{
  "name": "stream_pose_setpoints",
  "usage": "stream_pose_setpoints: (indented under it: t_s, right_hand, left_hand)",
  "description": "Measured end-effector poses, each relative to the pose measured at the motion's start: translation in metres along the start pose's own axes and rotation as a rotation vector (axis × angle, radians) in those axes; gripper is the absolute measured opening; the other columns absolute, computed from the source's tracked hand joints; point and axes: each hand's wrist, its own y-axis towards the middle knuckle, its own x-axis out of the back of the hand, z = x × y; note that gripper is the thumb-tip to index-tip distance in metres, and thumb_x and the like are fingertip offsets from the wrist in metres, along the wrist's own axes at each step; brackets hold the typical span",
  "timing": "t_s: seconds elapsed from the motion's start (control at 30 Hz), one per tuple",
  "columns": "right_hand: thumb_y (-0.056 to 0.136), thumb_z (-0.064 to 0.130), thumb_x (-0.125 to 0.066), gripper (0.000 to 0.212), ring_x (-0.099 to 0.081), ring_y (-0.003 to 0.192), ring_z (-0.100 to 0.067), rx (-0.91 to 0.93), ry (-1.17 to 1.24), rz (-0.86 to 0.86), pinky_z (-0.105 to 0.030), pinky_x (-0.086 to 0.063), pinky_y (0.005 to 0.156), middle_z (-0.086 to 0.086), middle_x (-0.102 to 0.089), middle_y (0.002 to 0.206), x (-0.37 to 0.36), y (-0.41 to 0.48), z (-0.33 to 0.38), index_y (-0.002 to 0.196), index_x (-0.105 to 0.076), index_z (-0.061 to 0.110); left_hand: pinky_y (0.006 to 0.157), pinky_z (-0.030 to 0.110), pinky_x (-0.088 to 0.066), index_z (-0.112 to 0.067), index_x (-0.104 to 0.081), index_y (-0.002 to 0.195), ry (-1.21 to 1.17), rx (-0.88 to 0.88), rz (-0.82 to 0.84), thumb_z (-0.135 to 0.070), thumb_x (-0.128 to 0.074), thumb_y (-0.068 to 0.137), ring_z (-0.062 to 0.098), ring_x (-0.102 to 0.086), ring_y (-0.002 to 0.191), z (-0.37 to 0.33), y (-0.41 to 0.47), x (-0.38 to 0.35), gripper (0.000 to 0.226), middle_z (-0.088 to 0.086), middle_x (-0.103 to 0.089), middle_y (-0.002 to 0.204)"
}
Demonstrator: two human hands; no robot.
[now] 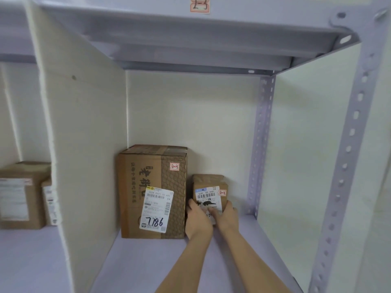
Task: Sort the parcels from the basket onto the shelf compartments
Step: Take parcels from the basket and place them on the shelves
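Small parcel (208, 187) sits on shelf (148, 267), compartment tagged 2-3, just beside big box (152, 191). My left grip (197, 218) curls round its left edge, right grip (226, 214) round right edge. Open shelf to right, up to side panel (296, 144), and out front.

The shelf (211, 261) is smooth, matt painted metal with perforated uprights. Both parcels, the large box (152, 191) and small box (209, 187), are matt brown cardboard bearing paper labels.
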Motion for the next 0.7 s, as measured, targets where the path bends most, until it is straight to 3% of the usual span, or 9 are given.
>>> stream_pose_setpoints:
  t_s: [0.13,0.33,0.43,0.57,0.7]
  right_hand:
    - [0.083,0.022,-0.076,0.071,-0.06,0.114,-0.033,-0.02,0.025,-0.01,-0.035,-0.048,0.088,-0.019,-0.061,0.125,-0.003,0.0,0.0,0.137,-0.037,-0.001]
    - [0.085,0.015,-0.073,0.056,-0.063,0.11,-0.032,-0.027,0.014,-0.002,-0.032,-0.048,0.082,-0.016,-0.065,0.121,-0.003,0.0,-0.004,0.13,-0.042,0.001]
    - [0.087,0.016,-0.072,0.074,-0.062,0.113,-0.032,-0.078,0.021,0.042,-0.037,-0.051,0.09,-0.015,-0.064,0.124,-0.002,-0.003,0.001,0.144,-0.028,-0.001]
    - [0.091,0.024,-0.068,0.099,-0.04,0.138,-0.034,-0.18,-0.061,0.12,-0.035,-0.036,0.109,-0.018,-0.039,0.151,0.016,-0.011,0.02,0.154,0.005,0.0]
    - [0.094,0.041,-0.061,0.101,-0.008,0.15,-0.035,-0.293,-0.231,0.265,-0.048,-0.017,0.12,-0.018,-0.003,0.163,0.044,-0.018,0.051,0.154,0.013,0.006]
  left_hand:
    - [0.11,0.041,-0.035,-0.005,-0.018,0.15,-0.015,-0.005,-0.016,-0.025,-0.05,0.097,0.032,-0.041,0.136,0.007,0.002,-0.001,0.065,0.016,-0.039,0.148]
    - [0.11,0.039,-0.035,-0.003,-0.006,0.153,-0.058,0.005,0.025,-0.021,-0.053,0.096,0.032,-0.039,0.138,0.006,-0.011,0.0,0.077,0.017,-0.032,0.152]
    - [0.111,0.038,-0.035,-0.005,-0.003,0.154,-0.038,0.022,0.048,-0.021,-0.05,0.098,0.031,-0.038,0.138,0.005,-0.017,0.002,0.075,0.017,-0.03,0.153]
    - [0.105,0.037,-0.04,-0.005,-0.012,0.151,0.012,0.107,0.175,-0.012,-0.044,0.098,0.029,-0.042,0.134,-0.002,-0.025,0.018,0.063,0.015,-0.037,0.148]
    - [0.106,0.035,-0.041,-0.006,-0.014,0.152,0.116,0.096,0.305,-0.01,-0.038,0.097,0.026,-0.044,0.134,-0.021,-0.035,0.051,0.06,0.011,-0.037,0.149]
